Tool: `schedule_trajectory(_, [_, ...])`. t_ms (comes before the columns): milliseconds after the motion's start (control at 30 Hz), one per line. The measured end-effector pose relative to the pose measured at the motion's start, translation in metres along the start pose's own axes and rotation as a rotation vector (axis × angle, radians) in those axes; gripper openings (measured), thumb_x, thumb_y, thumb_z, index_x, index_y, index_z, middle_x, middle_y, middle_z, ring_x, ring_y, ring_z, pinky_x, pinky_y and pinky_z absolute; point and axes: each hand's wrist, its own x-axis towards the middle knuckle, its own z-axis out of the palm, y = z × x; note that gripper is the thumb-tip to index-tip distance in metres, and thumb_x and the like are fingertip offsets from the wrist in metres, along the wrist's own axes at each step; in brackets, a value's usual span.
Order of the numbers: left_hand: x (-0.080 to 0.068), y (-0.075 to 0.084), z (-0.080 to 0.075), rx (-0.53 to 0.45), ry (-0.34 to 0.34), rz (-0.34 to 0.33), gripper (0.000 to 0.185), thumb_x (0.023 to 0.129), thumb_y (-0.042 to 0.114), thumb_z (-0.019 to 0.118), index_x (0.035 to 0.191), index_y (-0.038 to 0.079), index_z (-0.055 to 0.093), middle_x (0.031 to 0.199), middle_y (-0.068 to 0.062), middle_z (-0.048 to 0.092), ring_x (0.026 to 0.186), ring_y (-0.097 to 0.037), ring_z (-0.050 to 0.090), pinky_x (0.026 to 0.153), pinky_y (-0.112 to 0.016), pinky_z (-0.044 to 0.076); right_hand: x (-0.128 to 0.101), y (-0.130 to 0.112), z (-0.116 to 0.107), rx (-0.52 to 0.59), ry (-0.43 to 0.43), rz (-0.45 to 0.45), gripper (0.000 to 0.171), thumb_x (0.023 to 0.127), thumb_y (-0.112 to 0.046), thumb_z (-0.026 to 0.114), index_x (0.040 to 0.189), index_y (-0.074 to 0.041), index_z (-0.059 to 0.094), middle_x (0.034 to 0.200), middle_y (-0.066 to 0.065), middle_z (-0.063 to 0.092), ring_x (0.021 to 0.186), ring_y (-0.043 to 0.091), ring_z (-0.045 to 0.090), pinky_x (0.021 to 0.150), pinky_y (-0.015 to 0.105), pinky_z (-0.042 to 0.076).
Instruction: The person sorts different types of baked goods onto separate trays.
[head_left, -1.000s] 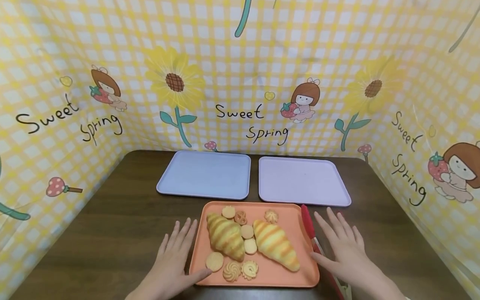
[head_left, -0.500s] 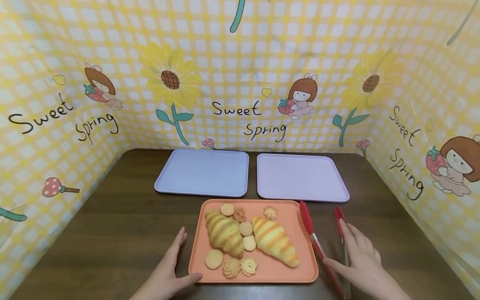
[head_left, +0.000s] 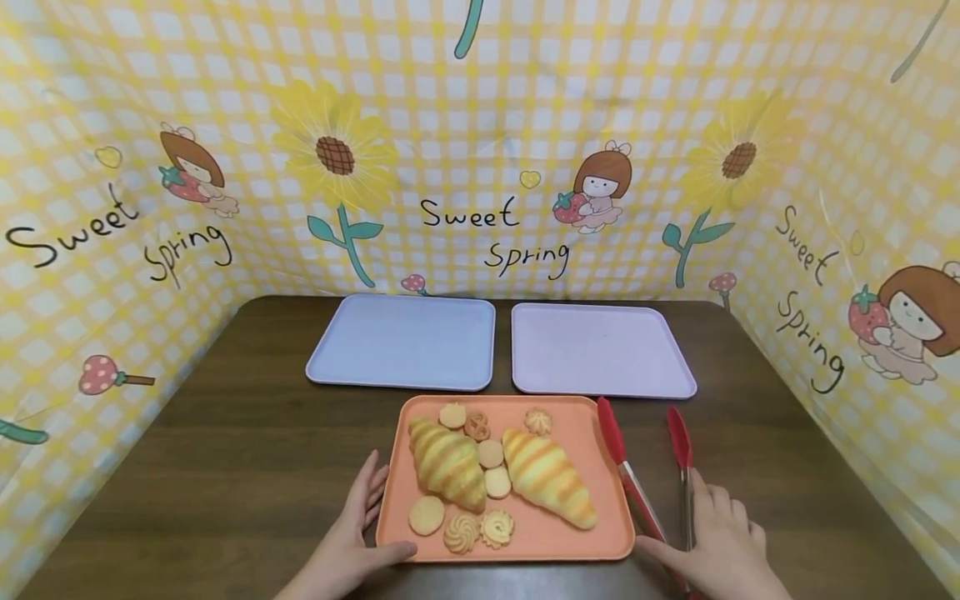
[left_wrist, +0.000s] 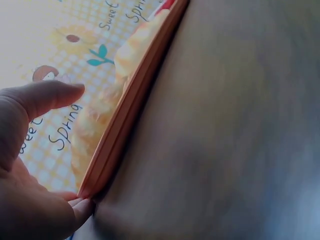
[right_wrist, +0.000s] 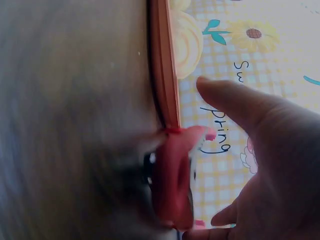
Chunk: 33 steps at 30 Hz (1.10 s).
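My left hand (head_left: 348, 533) is at the left side of an orange tray (head_left: 547, 546), thumb extended near its front left corner. In the left wrist view the fingertips (left_wrist: 82, 207) touch the tray's edge, while the thumb stands apart. Two croissant-shaped breads (head_left: 448, 465) and several biscuits (head_left: 462, 532) lie on the tray. At the right, red-tipped metal tongs (head_left: 612, 429) lie spread, one arm along the tray's right edge. My right hand (head_left: 723, 537) straddles the tongs, thumb to the left and fingers along the right arm; in the right wrist view its thumb (right_wrist: 235, 100) is clear of the red handle (right_wrist: 172, 180).
A blue tray (head_left: 405, 342) and a lilac tray (head_left: 603, 350) sit side by side behind the orange one. The dark wooden table (head_left: 225, 467) is enclosed by a yellow checked cloth (head_left: 465, 125) at the back and both sides.
The right hand has moved back toward the person, down along the tongs, uncovering their right arm. My left hand has drawn back and lies close against the orange tray's left side.
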Motion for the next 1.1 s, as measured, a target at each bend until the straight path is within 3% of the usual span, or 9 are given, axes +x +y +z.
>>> schedule_trajectory(200, [0.002, -0.001, 0.000, -0.074, -0.018, -0.013, 0.123, 0.075, 0.000, 0.085, 0.158, 0.002, -0.006, 0.157, -0.037, 0.011, 0.144, -0.050, 0.018, 0.100, -0.019, 0.037, 0.004, 0.000, 0.003, 0.008, -0.070, 0.028, 0.131, 0.071, -0.079, 0.068, 0.150, 0.013, 0.019, 0.126, 0.029, 0.049, 0.114, 0.046, 0.044, 0.073, 0.056, 0.037])
schedule_trajectory(433, [0.002, -0.005, -0.003, -0.121, -0.057, -0.006, 0.131, 0.069, -0.007, 0.086, 0.158, 0.004, -0.009, 0.158, -0.035, 0.009, 0.145, -0.049, 0.012, 0.098, -0.011, 0.033, 0.010, 0.002, 0.003, 0.002, -0.084, 0.022, 0.128, 0.072, -0.075, 0.070, 0.145, 0.019, 0.025, 0.118, 0.034, 0.057, 0.104, 0.046, 0.051, 0.079, 0.064, 0.044])
schedule_trajectory(667, [0.001, -0.009, -0.004, -0.130, -0.091, -0.009, 0.134, 0.068, -0.007, 0.086, 0.158, 0.005, -0.012, 0.159, -0.034, 0.005, 0.146, -0.049, 0.008, 0.099, -0.009, 0.030, 0.010, 0.010, 0.002, 0.089, -0.136, 0.031, 0.113, 0.074, -0.061, 0.077, 0.143, 0.014, 0.029, 0.111, 0.027, 0.063, 0.097, 0.042, 0.061, 0.073, 0.059, 0.051])
schedule_trajectory(900, [0.002, -0.007, -0.005, -0.146, -0.087, -0.026, 0.133, 0.068, -0.008, 0.086, 0.158, 0.006, -0.011, 0.159, -0.033, 0.005, 0.146, -0.049, 0.008, 0.099, -0.011, 0.030, 0.008, 0.024, 0.000, 0.169, -0.052, -0.077, 0.094, 0.077, -0.037, 0.081, 0.138, 0.017, 0.036, 0.111, 0.026, 0.058, 0.100, 0.037, 0.060, 0.074, 0.052, 0.053])
schedule_trajectory(1100, [0.002, -0.006, -0.004, -0.159, -0.094, -0.047, 0.133, 0.069, -0.004, 0.088, 0.158, 0.007, -0.011, 0.161, -0.031, 0.003, 0.147, -0.047, 0.006, 0.099, -0.010, 0.030, 0.011, 0.034, -0.004, 0.176, -0.024, -0.051, 0.087, 0.078, -0.030, 0.080, 0.136, 0.020, 0.039, 0.104, 0.024, 0.050, 0.088, 0.029, 0.057, 0.072, 0.045, 0.051])
